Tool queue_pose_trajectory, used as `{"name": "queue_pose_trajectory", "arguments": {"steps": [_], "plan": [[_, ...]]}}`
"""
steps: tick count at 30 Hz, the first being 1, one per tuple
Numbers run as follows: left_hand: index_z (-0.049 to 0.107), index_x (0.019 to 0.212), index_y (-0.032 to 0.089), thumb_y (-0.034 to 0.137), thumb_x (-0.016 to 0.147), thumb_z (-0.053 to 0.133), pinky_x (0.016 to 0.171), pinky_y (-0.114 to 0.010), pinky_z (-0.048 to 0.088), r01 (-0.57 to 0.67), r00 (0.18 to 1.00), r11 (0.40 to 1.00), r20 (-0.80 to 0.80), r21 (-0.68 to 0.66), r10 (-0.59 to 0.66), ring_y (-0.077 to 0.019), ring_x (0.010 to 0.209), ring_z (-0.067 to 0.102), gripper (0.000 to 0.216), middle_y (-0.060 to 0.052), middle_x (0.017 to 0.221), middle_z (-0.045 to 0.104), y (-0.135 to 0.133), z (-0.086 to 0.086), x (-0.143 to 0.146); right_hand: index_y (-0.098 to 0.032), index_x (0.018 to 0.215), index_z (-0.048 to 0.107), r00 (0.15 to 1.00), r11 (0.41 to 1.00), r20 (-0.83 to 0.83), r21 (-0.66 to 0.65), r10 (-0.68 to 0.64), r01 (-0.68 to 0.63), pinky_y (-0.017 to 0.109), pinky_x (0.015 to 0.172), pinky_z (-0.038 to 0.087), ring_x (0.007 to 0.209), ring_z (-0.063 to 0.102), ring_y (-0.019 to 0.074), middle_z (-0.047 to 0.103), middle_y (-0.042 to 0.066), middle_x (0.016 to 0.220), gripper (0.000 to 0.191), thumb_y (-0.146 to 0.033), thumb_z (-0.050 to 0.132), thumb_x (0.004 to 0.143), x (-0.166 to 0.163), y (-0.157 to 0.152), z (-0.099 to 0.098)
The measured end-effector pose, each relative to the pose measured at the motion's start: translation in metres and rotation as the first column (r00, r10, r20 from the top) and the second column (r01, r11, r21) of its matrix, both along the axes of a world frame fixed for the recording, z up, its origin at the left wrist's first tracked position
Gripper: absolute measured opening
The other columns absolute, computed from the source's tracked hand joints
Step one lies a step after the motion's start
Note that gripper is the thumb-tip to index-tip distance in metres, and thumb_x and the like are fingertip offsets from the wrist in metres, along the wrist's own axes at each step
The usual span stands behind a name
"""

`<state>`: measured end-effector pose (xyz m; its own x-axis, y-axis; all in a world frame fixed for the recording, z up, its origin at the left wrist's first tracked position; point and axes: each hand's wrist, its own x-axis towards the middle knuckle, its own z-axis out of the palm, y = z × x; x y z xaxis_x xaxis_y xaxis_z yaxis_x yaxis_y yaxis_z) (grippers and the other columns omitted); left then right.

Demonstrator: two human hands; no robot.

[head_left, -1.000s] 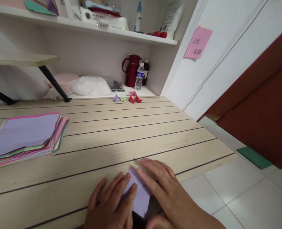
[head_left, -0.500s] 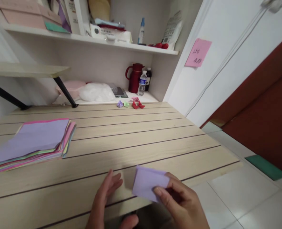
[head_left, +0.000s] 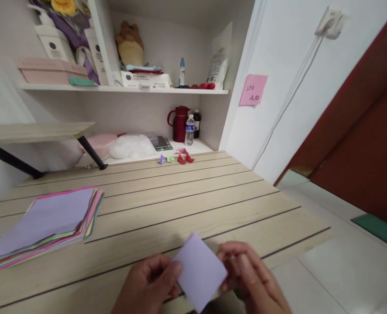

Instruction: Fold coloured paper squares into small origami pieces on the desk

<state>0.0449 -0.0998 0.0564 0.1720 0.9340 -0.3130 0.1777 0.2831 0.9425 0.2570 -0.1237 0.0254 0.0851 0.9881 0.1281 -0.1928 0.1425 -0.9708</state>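
Observation:
A small folded square of purple paper [head_left: 200, 272] is held up at the table's front edge, turned so that one corner points away from me. My left hand [head_left: 152, 281] pinches its left corner, thumb on top and fingers curled beneath. At the right corner, my right hand [head_left: 250, 272] has its fingers bent in around the paper's edge; the exact contact there is partly hidden and slightly blurred.
A stack of coloured paper sheets [head_left: 49, 222] lies on the slatted table at left. Small folded paper pieces, including a purple one [head_left: 161, 159] and a red one [head_left: 181, 159], sit at the back. Behind stand a red jug [head_left: 180, 125] and a water bottle [head_left: 189, 131].
My left hand has gone from open beside the paper to pinching its left corner. The paper has turned from roughly level to corner-up, and my right hand has shifted to its right corner.

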Motion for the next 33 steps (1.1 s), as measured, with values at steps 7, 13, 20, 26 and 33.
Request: {"name": "queue_pose_trajectory", "arguments": {"steps": [7,13,20,26,33], "plan": [[0.058,0.068,0.019,0.043,0.068,0.063,0.039,-0.02,0.032,0.448,0.839,0.872,-0.245,-0.198,-0.487,-0.0099,0.041,0.052,0.024,0.004,0.058,0.06,0.043,0.017,0.001,-0.027,0.13,0.058,0.566,0.815,0.81,0.427,-0.153,-0.39,0.041,0.098,0.051,0.129,0.054,0.0306,0.058,0.012,0.136,0.05,-0.061,0.046,0.096,0.051,0.0,0.019],[0.063,0.07,0.023,0.027,0.073,0.063,0.055,-0.026,0.041,0.471,0.706,0.875,-0.642,0.11,-0.299,-0.0162,0.06,0.061,0.005,0.003,0.065,0.065,0.048,0.02,0.013,-0.02,0.133,0.057,0.192,0.656,0.943,0.327,-0.271,-0.68,0.049,0.105,0.044,0.126,0.056,0.0278,0.065,0.009,0.132,0.039,-0.032,0.06,0.096,0.027,0.013,0.006],[0.068,0.102,0.024,0.018,0.096,0.043,0.099,-0.041,0.04,0.63,0.61,0.391,-0.739,0.671,0.285,-0.021,0.109,0.062,0.027,-0.005,0.119,0.069,0.012,0.009,-0.009,-0.025,0.137,0.054,0.15,0.777,0.979,0.202,-0.139,-0.597,0.049,0.11,0.04,0.131,0.051,0.0269,0.059,0.006,0.141,0.043,-0.031,0.061,0.095,0.024,0.009,0.008],[0.062,0.124,0.023,0.044,0.099,0.045,0.101,-0.034,0.037,0.792,0.475,0.158,-0.757,0.59,0.449,-0.0172,0.115,0.061,0.037,-0.001,0.125,0.07,-0.022,-0.031,-0.018,-0.025,0.129,0.057,0.206,0.807,0.975,0.185,-0.08,-0.561,0.05,0.113,0.033,0.133,0.046,0.027,0.058,0.005,0.14,0.035,-0.033,0.06,0.095,0.022,0.006,0.011],[0.065,0.121,0.021,0.036,0.093,0.056,0.094,-0.034,0.044,0.733,0.493,0.224,-0.728,0.642,0.476,-0.0183,0.112,0.064,0.033,-0.001,0.12,0.072,-0.028,-0.036,-0.01,-0.024,0.108,0.063,0.429,0.837,0.903,0.247,-0.017,-0.489,0.044,0.104,0.038,0.12,0.052,0.0251,0.066,0.005,0.119,0.016,-0.035,0.059,0.096,0.015,0.006,0.014]]}}
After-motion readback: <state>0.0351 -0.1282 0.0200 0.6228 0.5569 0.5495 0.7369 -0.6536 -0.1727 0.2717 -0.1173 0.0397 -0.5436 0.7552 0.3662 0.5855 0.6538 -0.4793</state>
